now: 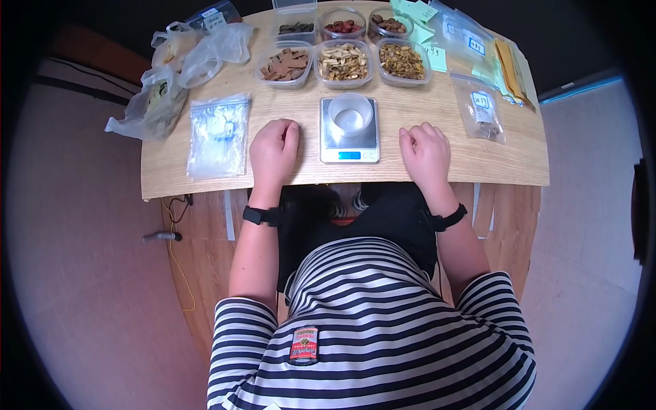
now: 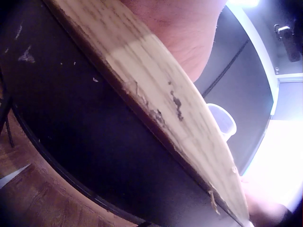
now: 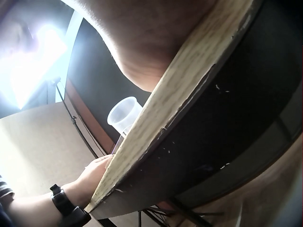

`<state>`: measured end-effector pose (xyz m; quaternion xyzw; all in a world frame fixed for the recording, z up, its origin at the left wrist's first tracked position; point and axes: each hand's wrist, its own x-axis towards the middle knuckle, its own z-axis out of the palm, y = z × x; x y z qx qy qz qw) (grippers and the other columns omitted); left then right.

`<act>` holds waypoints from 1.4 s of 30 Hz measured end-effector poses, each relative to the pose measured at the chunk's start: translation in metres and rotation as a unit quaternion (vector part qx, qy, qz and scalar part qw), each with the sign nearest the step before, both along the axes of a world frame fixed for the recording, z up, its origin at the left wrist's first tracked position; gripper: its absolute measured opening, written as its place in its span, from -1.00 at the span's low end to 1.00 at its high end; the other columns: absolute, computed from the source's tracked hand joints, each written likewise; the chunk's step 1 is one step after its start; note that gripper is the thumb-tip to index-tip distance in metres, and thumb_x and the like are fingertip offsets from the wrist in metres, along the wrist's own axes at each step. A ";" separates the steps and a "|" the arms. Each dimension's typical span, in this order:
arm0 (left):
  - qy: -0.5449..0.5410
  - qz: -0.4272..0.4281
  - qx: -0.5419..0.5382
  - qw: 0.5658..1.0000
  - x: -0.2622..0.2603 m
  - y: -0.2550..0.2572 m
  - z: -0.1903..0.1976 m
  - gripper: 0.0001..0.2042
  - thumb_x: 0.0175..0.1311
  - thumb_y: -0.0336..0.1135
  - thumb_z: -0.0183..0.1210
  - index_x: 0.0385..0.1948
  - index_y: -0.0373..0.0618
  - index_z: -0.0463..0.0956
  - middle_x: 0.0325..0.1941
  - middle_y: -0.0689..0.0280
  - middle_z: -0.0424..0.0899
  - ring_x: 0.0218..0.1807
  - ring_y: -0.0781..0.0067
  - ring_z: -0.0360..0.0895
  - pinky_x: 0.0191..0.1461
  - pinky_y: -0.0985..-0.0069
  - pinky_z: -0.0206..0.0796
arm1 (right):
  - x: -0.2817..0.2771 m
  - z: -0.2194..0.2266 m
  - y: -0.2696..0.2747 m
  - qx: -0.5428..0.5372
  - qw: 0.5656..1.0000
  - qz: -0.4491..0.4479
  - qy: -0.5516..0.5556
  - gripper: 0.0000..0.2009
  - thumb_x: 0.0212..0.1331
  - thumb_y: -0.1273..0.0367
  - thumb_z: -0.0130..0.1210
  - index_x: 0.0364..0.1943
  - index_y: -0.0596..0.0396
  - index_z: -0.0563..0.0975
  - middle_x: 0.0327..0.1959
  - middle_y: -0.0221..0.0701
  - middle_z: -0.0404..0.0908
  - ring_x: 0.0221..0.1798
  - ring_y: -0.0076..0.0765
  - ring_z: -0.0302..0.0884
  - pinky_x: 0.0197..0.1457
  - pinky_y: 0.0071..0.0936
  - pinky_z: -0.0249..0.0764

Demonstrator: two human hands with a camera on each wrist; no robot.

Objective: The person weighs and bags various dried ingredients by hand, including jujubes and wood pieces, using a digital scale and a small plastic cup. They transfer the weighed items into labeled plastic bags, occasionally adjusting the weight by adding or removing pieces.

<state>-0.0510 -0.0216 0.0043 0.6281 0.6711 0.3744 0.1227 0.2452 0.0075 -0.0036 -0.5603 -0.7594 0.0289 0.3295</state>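
Both hands rest on the wooden table near its front edge, fingers curled in and holding nothing. My left hand (image 1: 275, 150) lies left of a small digital scale (image 1: 349, 140), thumb uppermost. On the scale's other side, a little apart from it, is my right hand (image 1: 425, 156), knuckles showing. A clear round plastic cup (image 1: 351, 115) stands upright on the scale's plate, and the display is lit. Both wrist views show the heel of the hand at the table edge, with the cup (image 2: 221, 121) beyond; the fingers of the hand wearing each camera are hidden there.
Behind the scale stand plastic tubs of dried slices (image 1: 344, 63), brown bark-like pieces (image 1: 285, 65) and dark red fruit (image 1: 343, 27). Zip bags (image 1: 219, 137) and tied plastic bags (image 1: 158, 102) lie left. A labelled bag (image 1: 478, 109), green notes (image 1: 434, 59) and brown envelopes (image 1: 509, 72) lie right.
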 end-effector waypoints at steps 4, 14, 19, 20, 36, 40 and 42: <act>0.001 0.002 0.002 1.000 0.000 0.000 0.000 -0.78 0.41 -0.24 0.17 -0.28 -0.22 0.66 -0.34 0.11 0.69 -0.29 0.11 0.64 -0.16 0.34 0.45 | 0.000 -0.001 0.000 0.001 1.000 0.001 -0.004 -0.69 0.19 0.29 0.25 -0.67 0.05 0.49 -0.57 -0.34 0.45 -0.40 -0.09 0.47 -0.25 -0.16 0.35; -0.004 0.004 0.000 1.000 0.000 -0.001 0.001 -0.77 0.41 -0.23 0.17 -0.27 -0.22 0.67 -0.33 0.11 0.70 -0.28 0.11 0.65 -0.15 0.34 0.45 | 0.000 -0.001 0.000 0.013 1.000 -0.002 0.005 -0.69 0.19 0.29 0.25 -0.66 0.05 0.49 -0.58 -0.34 0.45 -0.42 -0.10 0.46 -0.26 -0.16 0.35; -0.001 -0.002 0.010 1.000 -0.002 -0.001 -0.001 -0.77 0.41 -0.22 0.17 -0.27 -0.21 0.67 -0.33 0.11 0.70 -0.28 0.11 0.65 -0.16 0.34 0.45 | -0.001 -0.003 -0.001 0.016 1.000 -0.006 0.001 -0.69 0.19 0.29 0.24 -0.66 0.05 0.49 -0.58 -0.34 0.45 -0.41 -0.10 0.46 -0.25 -0.16 0.36; -0.002 -0.003 0.011 1.000 -0.002 -0.001 -0.002 -0.77 0.41 -0.22 0.17 -0.27 -0.21 0.67 -0.33 0.11 0.70 -0.28 0.11 0.65 -0.16 0.34 0.45 | -0.001 -0.004 -0.001 0.017 1.000 -0.007 0.000 -0.69 0.19 0.29 0.24 -0.66 0.05 0.49 -0.58 -0.34 0.45 -0.41 -0.10 0.46 -0.25 -0.16 0.36; -0.027 -0.014 0.021 0.999 -0.003 -0.002 0.000 -0.79 0.39 -0.24 0.16 -0.32 -0.20 0.66 -0.36 0.12 0.68 -0.28 0.06 0.62 -0.17 0.28 0.44 | -0.003 -0.003 -0.002 0.019 1.000 -0.015 -0.010 -0.70 0.19 0.29 0.24 -0.65 0.06 0.50 -0.56 -0.33 0.47 -0.39 -0.08 0.48 -0.23 -0.14 0.37; -0.039 -0.013 0.015 0.999 -0.003 -0.002 0.001 -0.80 0.37 -0.26 0.15 -0.36 -0.18 0.65 -0.37 0.14 0.67 -0.25 0.03 0.61 -0.15 0.23 0.43 | -0.003 -0.003 -0.003 0.012 1.000 -0.020 -0.012 -0.70 0.19 0.29 0.23 -0.66 0.06 0.50 -0.56 -0.33 0.47 -0.39 -0.07 0.48 -0.21 -0.13 0.37; -0.040 -0.015 0.017 0.999 -0.003 -0.001 -0.001 -0.80 0.38 -0.26 0.15 -0.36 -0.18 0.65 -0.37 0.14 0.67 -0.25 0.03 0.61 -0.15 0.23 0.43 | -0.002 -0.003 -0.002 0.023 0.999 -0.015 -0.022 -0.72 0.19 0.31 0.24 -0.64 0.09 0.51 -0.57 -0.34 0.47 -0.39 -0.13 0.49 -0.26 -0.18 0.37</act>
